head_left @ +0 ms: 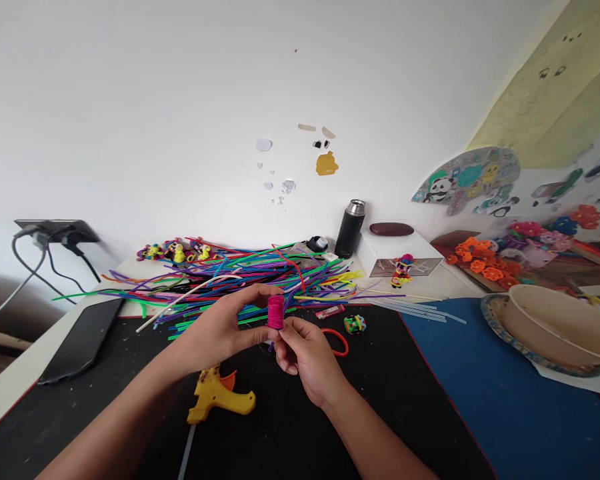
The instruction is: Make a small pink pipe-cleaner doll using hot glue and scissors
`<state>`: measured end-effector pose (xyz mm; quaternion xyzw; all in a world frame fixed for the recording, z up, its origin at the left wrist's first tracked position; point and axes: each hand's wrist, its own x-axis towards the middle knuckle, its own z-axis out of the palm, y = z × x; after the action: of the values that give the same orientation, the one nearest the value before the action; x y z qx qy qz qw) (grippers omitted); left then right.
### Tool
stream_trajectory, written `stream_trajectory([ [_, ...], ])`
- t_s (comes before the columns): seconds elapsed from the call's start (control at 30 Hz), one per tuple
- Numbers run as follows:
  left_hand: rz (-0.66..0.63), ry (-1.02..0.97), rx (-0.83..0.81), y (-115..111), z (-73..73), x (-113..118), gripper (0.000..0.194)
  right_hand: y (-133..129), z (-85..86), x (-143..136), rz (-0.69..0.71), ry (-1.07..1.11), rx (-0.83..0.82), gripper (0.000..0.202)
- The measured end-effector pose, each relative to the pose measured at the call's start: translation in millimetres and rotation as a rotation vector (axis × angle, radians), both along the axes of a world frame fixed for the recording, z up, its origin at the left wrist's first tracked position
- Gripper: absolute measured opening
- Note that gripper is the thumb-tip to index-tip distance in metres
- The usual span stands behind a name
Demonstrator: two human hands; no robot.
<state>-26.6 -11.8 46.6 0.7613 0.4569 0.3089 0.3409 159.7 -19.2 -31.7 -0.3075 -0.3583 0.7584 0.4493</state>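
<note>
A tight magenta coil of pipe cleaner (276,312) stands upright between my two hands, above the black mat. My left hand (220,332) grips it from the left, with the thumb low and the fingers at its top. At the coil's lower end, my right hand (310,357) is closed in a pinch. A short purple end pokes out below, partly hidden by the fingers. Beneath my left wrist lies a yellow glue gun (223,399) with a glue stick (187,452) in it. Red-handled scissors (344,343) are partly covered by my right hand.
Many coloured pipe cleaners (220,283) are heaped along the wall. A phone (83,341) lies left. To the right are a small green figure (354,325), clear glue sticks (420,308), a white box (375,252), a black flask (351,230) and a bowl (545,327).
</note>
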Motion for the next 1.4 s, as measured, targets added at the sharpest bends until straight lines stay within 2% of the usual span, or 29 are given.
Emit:
stream_trajectory([
  [0.33, -0.007, 0.015, -0.004, 0.5, -2.8, -0.5, 0.050, -2.5, 6.1, 0.4, -0.001, -0.011, -0.039, 0.036],
  [0.47, 0.007, 0.025, 0.013, 1.1, -3.9, 0.3, 0.052, -2.5, 8.9, 0.9, -0.045, 0.000, -0.048, 0.034],
  [0.67, 0.009, 0.042, 0.004, 0.5, -4.2, 0.6, 0.053, -1.3, 8.7, 1.4, -0.081, 0.026, 0.009, 0.040],
  [0.93, 0.005, 0.054, 0.024, 0.3, -6.2, 0.6, 0.053, -0.6, 6.0, 0.6, -0.096, -0.012, 0.007, 0.044],
  [1.13, -0.005, 0.071, 0.024, -1.3, -3.9, 0.8, 0.053, -1.1, 2.8, -1.0, -0.024, -0.051, -0.009, 0.042],
  [1.27, 0.007, 0.061, 0.026, -2.0, -2.1, 2.2, 0.047, -3.2, 6.7, -1.6, 0.042, -0.039, 0.009, 0.031],
  [1.4, 0.005, 0.079, 0.049, -1.5, -3.4, 2.7, 0.047, -2.3, 7.3, -1.1, 0.013, -0.002, -0.026, 0.034],
])
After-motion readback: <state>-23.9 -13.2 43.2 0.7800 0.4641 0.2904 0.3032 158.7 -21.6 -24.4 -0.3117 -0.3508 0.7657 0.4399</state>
